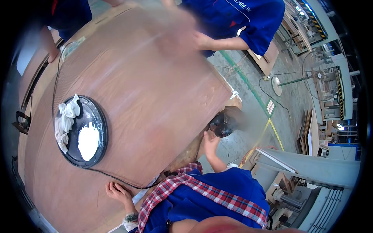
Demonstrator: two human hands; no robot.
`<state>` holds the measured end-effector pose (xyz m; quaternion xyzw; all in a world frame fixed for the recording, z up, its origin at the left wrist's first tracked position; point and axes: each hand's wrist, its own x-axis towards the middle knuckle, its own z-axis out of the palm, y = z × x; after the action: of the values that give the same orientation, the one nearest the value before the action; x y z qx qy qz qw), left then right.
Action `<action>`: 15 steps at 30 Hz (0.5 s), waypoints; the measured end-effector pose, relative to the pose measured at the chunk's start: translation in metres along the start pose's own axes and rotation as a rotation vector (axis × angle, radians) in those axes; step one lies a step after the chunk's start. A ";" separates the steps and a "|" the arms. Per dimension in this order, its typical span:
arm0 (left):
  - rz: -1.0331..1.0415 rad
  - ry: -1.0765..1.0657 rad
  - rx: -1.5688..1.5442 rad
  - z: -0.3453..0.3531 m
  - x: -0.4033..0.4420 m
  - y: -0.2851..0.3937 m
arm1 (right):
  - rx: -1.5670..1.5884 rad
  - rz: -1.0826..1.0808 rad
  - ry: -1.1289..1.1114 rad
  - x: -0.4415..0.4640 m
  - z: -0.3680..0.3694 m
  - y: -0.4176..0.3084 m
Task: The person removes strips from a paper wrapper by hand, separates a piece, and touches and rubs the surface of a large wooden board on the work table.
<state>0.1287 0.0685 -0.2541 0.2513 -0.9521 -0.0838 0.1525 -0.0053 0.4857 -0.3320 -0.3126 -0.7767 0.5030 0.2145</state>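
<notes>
My left hand [119, 192] rests on the large brown wood sheet [128, 101] near its lower edge, fingers apart and slightly bent, holding nothing, just below a black cord. At the sheet's right edge my right hand [211, 144] is raised with its fingers apart, beside a dark glossy rounded object [223, 123]; whether they touch is unclear. On the left part of the sheet lies a round black tray [101, 130] holding crumpled white cloth [66, 120] and a white patch [88, 141].
Two people in blue stand across the sheet; one person's hand [202, 40] is over its far edge, partly blurred. A dark iron-like tool [22, 122] sits at the far left. Stacked boards [307, 130], machinery and a floor stand [276, 86] are to the right.
</notes>
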 end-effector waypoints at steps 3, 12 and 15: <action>-0.003 -0.004 0.014 -0.003 -0.001 -0.001 | -0.085 0.092 -0.118 -0.038 -0.005 -0.022; -0.013 -0.007 0.026 -0.011 -0.007 -0.002 | -0.139 -0.460 -0.521 -0.041 0.047 -0.115; -0.009 -0.011 0.046 -0.011 -0.011 -0.004 | -0.291 -0.488 -0.546 -0.043 0.062 -0.119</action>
<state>0.1434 0.0692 -0.2471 0.2586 -0.9536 -0.0637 0.1408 -0.0466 0.3802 -0.2486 -0.0006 -0.9199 0.3864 0.0669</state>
